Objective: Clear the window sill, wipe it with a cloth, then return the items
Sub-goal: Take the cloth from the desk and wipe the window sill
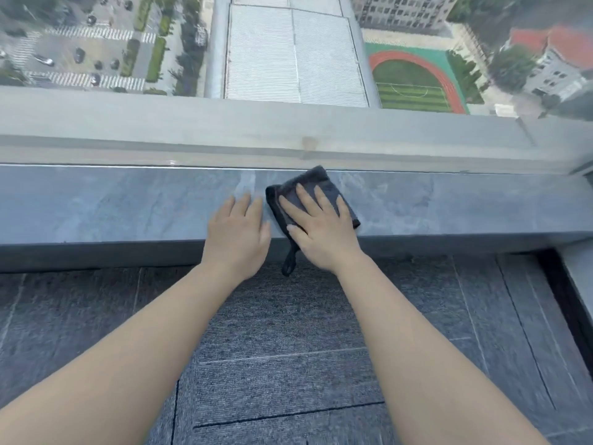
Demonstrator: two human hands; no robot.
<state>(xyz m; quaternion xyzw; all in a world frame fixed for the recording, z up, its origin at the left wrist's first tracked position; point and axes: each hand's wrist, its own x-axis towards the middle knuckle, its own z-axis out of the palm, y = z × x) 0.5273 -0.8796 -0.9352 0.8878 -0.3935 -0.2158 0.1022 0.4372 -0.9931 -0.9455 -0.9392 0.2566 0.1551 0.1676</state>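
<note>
Before you is the large window (288, 49), and under it the long grey stone window sill (112, 203) runs from left to right; no items stand on the part you can see, so I judge that the clearing is done and you are in the wiping step. Below the sill is the grey carpet floor (282, 348). Your left hand (239, 234) lies flat and released on the bare sill, fingers spread, holding nothing, just beside the cloth. Your right hand (321, 231) also is open and flat, it grasps nothing but presses down on the dark folded cloth (308, 184), which lies on the sill a little right of the middle, its far corner near the glass. This cloth looks soft, light and limp, so it will follow your palm easily, but it may bunch or unfold if you push with fingertips only; keep the whole palm on the middle of it. The smallest thing is the hanging loop (290, 263) of the cloth, which falls over the front edge of the sill; you can take the cloth there to lift it
</note>
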